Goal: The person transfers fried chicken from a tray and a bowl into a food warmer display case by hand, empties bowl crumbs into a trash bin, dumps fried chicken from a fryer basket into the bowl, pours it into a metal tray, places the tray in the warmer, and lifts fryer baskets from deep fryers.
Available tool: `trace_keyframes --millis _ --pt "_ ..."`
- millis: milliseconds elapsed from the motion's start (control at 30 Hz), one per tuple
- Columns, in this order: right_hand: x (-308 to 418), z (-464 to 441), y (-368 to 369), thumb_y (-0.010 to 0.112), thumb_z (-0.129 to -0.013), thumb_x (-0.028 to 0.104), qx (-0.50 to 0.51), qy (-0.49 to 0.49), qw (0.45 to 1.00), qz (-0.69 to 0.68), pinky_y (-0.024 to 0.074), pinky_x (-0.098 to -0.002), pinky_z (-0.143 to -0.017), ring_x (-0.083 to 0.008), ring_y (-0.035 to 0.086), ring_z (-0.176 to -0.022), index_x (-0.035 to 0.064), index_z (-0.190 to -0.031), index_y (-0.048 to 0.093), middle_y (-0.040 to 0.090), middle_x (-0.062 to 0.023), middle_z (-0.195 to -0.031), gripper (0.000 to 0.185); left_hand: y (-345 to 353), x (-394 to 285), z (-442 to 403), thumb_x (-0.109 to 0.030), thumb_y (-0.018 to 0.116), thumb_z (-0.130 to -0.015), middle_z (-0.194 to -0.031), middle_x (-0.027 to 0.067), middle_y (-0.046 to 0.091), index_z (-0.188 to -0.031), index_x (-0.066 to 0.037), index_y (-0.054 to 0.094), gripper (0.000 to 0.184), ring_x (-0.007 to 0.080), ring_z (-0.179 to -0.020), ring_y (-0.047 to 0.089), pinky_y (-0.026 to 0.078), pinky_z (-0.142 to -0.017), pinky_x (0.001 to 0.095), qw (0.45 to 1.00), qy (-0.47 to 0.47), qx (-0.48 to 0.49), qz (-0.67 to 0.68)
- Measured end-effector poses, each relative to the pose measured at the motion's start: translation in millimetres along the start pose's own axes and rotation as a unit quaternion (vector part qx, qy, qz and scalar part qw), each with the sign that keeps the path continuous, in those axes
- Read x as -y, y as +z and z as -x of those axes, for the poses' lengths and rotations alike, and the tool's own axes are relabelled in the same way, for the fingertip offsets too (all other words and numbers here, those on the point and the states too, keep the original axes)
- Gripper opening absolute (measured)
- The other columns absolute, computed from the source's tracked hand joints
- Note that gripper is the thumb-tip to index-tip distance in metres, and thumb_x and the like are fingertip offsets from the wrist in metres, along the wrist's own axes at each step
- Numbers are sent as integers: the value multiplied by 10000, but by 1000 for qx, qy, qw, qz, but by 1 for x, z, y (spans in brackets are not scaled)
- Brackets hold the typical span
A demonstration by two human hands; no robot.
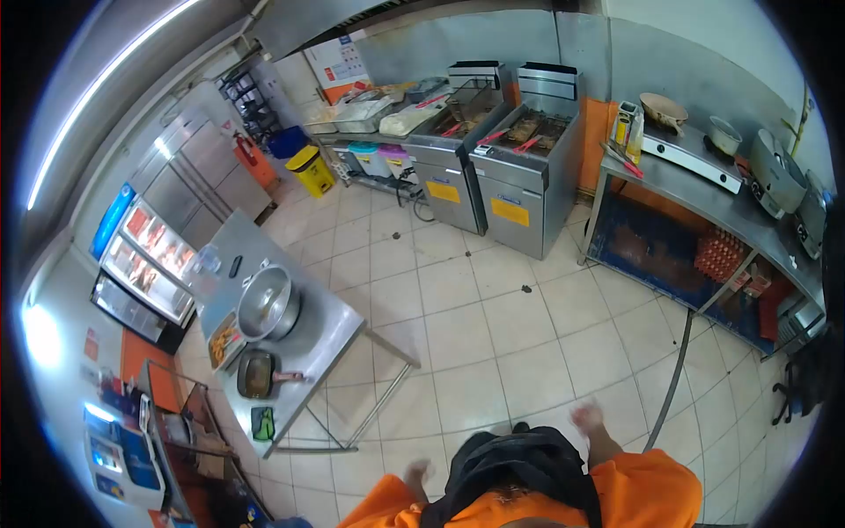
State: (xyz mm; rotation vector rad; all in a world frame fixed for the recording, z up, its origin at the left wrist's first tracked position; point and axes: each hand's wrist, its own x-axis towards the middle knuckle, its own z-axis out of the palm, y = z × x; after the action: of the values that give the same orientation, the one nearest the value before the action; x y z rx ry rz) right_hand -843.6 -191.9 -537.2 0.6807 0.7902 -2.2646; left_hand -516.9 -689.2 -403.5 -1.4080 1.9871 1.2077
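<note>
Both of my hands hang low at the bottom of the head view, beside the dark apron and orange sleeves. My left hand (418,473) is blurred by motion, and its fingers cannot be made out. On the other side, my right hand (587,415) is also smeared, and its fingers are indistinct. Neither hand touches anything that shows. To the left stands a steel table (330,327), nearest my left hand. It bears a large metal pot (268,304), a tray of food (226,341), a square pan (256,374) and a green and black item (262,423).
Two deep fryers (515,198) stand against the back wall. A steel counter (687,180) at right carries a stove (691,158) with pans. A yellow bin (310,172) and a display fridge (145,251) are farther left. A dark hose (673,383) crosses the tiled floor.
</note>
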Motion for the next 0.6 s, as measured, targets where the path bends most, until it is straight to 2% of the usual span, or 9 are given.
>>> trace_keyframes --millis 33,67,100,167,267,367,467,567,600 --pt "14 -15 115 470 -905 627 -110 -7 984 142 496 -444 -738 -272 546 -691 111 -957 511 531 -84 -766 520 -6 -6 -8 -380 542 -923 -866 79 630 -1118 -24 626 414 193 -682 560 480 -602 392 1000 -24 -2 -1" --pt "21 -47 199 465 -936 564 -109 -4 987 122 503 -477 -789 -266 543 -681 129 -933 485 515 -57 -708 435 -12 -16 -20 -377 546 -922 -866 79 630 -1113 -24 626 409 194 -687 561 481 -607 392 999 -45 -5 2" --pt "32 -71 277 452 -974 472 11 0 993 118 495 -499 -866 -230 550 -676 154 -851 497 518 -19 -690 344 -18 -25 -33 -374 549 -921 -866 79 630 -1109 -25 627 404 194 -691 563 482 -611 393 998 -63 -9 7" --pt "40 -150 393 478 -993 349 101 21 986 132 493 -496 -895 -163 540 -609 176 -686 472 488 10 -597 352 -34 -48 -67 -369 556 -918 -866 78 630 -1100 -26 629 395 195 -700 566 483 -620 394 996 -87 -17 19" --pt "42 -227 554 509 -980 330 118 77 960 241 494 -485 -902 -159 570 -649 136 -774 520 486 16 -592 284 -66 -85 -129 -362 566 -913 -867 77 629 -1086 -27 631 382 196 -713 570 486 -633 395 994 -104 -24 24" --pt "17 -331 641 512 -973 382 206 54 931 297 518 -381 -785 -208 644 -831 133 -1124 572 609 -10 -854 297 -112 -134 -200 -354 577 -909 -868 76 629 -1072 -29 633 368 197 -726 574 488 -646 396 996 -87 -19 1" --pt "8 -370 733 544 -958 300 211 46 953 212 514 -365 -708 -204 636 -841 112 -1177 559 621 -46 -903 290 -159 -183 -269 -346 587 -905 -868 75 628 -1059 -30 635 355 198 -739 578 491 -659 397 998 -41 -21 -35" --pt "40 -433 776 571 -928 220 132 -85 970 185 536 -450 -783 -224 622 -752 104 -1146 613 598 -60 -818 251 -219 -235 -358 -338 597 -900 -869 74 628 -1045 -32 637 342 199 -752 582 493 -673 398 997 30 -57 -31" --pt "66 -482 769 579 -918 209 195 -209 933 220 536 -416 -786 -226 627 -837 70 -1131 607 619 -82 -938 256 -239 -259 -394 -336 601 -899 -869 73 627 -1041 -32 638 337 199 -757 584 494 -677 398 996 51 -75 -17"
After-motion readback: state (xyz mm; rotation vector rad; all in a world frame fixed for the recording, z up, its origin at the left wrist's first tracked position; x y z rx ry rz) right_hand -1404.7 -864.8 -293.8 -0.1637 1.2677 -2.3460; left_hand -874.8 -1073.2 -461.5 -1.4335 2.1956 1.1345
